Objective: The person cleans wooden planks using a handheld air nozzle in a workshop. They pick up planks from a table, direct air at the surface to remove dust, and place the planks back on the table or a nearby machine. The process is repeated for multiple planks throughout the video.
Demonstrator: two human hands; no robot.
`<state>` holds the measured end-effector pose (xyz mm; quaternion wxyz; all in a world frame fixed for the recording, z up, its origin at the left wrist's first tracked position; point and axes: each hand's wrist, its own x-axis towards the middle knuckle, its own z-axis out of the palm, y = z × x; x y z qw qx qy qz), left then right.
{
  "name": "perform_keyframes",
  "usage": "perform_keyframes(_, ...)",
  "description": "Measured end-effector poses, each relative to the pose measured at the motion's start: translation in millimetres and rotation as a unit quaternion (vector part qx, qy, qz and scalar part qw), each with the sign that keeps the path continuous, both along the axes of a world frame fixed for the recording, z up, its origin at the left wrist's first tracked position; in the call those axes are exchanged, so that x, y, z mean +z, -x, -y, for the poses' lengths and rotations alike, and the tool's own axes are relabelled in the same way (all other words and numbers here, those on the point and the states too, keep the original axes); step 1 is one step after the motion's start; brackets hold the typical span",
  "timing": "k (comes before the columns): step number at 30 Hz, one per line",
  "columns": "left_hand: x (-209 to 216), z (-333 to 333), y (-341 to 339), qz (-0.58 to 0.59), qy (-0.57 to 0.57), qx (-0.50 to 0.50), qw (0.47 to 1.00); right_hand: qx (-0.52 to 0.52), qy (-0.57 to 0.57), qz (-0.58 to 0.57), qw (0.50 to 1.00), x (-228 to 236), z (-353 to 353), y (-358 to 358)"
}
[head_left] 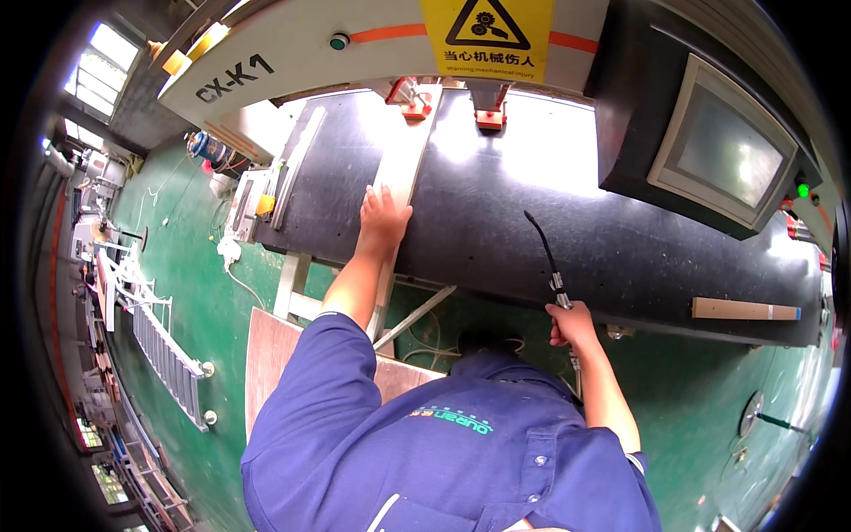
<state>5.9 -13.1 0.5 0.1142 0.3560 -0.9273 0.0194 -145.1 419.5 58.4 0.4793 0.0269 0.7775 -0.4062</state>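
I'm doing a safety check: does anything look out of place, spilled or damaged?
Loose pale cables lie looped on the green floor near the black table, looking untidy and a possible trip hazard. No spill or damage stands out.

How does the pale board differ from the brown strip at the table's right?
The board is pale and looks longer; the strip is brown with a blue end. The board runs front to back, under the left hand; the strip lies crosswise, untouched. Both are narrow and rest on the black table.
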Motion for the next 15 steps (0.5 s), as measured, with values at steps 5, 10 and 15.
perform_keyframes(5, -1.3, 2.9, -0.8, 0.008, 0.0, 0.005, 1.0, 0.071, 0.0, -0.058, 0.996, 25.9, 17.0, -10.1)
perform_keyframes(10, -1.3, 2.1, -0.7, -0.02, 0.028, -0.016, 0.999, 0.116, -0.008, -0.069, 0.991, 27.4, 27.5, -22.3)
perform_keyframes(15, 1.2, -0.4, -0.7, -0.018, 0.027, -0.019, 0.999, 0.117, -0.012, -0.066, 0.991, 27.7, 31.0, -23.0)
